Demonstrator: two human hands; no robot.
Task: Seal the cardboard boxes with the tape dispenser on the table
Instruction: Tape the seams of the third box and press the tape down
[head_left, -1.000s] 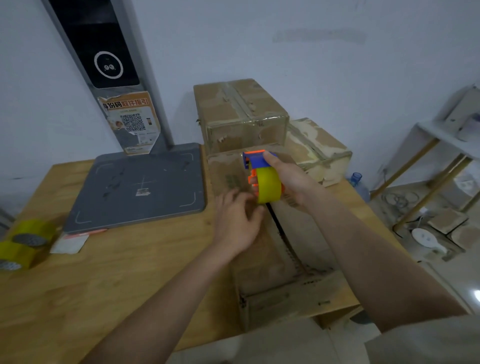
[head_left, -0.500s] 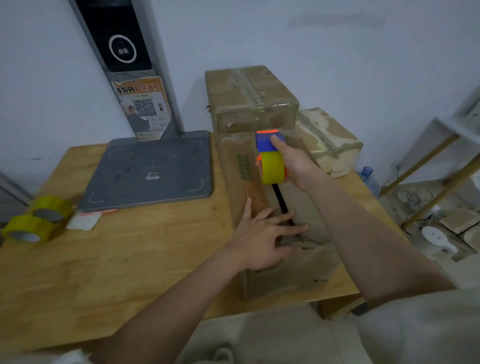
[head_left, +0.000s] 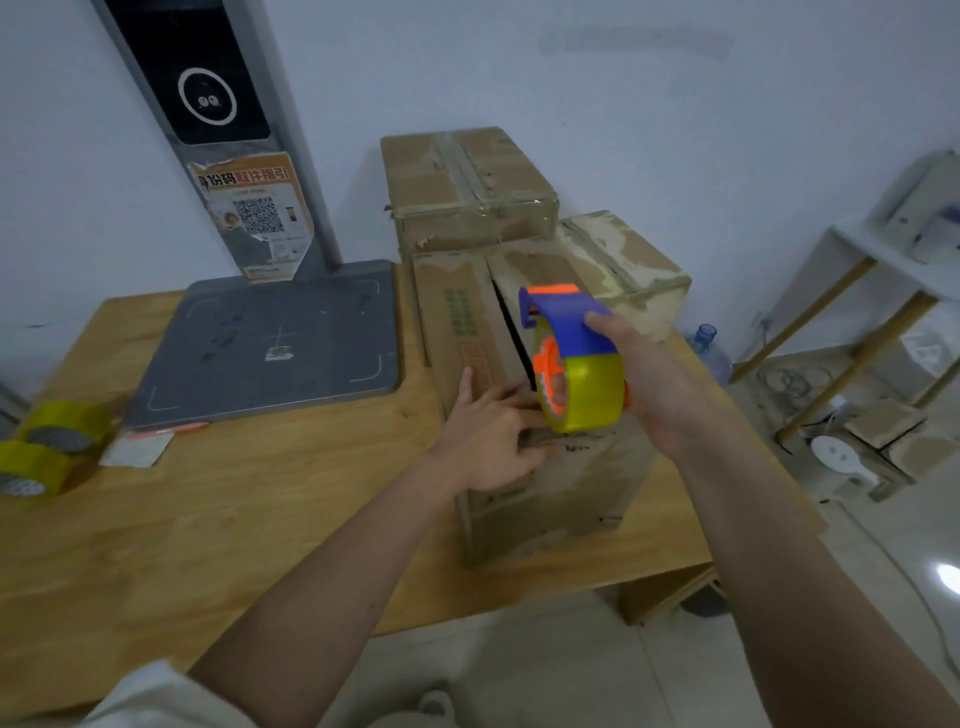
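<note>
Centre frame: long brown cardboard box (head_left: 524, 415) lay on the light wooden table (head_left: 260, 519), centre seam open as a dark slit toward its far end, so not yet sealed. Judged light and probably near empty; worn, soft board, flaps likely to give under pressure, so they would need bracing beside the seam, not on it. Blue-and-orange handheld tape dispenser with a yellow tape roll (head_left: 574, 358) was held raised over the near half of the box, orange cutter edge pointing away toward the upper frame; no contact with the board visible. Judged light, rigid plastic, best taken by the blue shell over the roll, clear of the cutter. Right hand (head_left: 660, 384) did that: fingers curled round the blue shell and roll, forearm coming in from lower right. Left hand (head_left: 488, 431) lay flat on the near left flap, fingers spread and straight, pressing down, gripping nothing; tips reached under the dispenser toward the seam, forearm from bottom centre. Two more worn taped cardboard boxes (head_left: 467, 187) sat behind, against the wall. Grey flat scale platform (head_left: 280, 338) centre left, spare yellow tape rolls (head_left: 47, 447) at the left edge.
</note>
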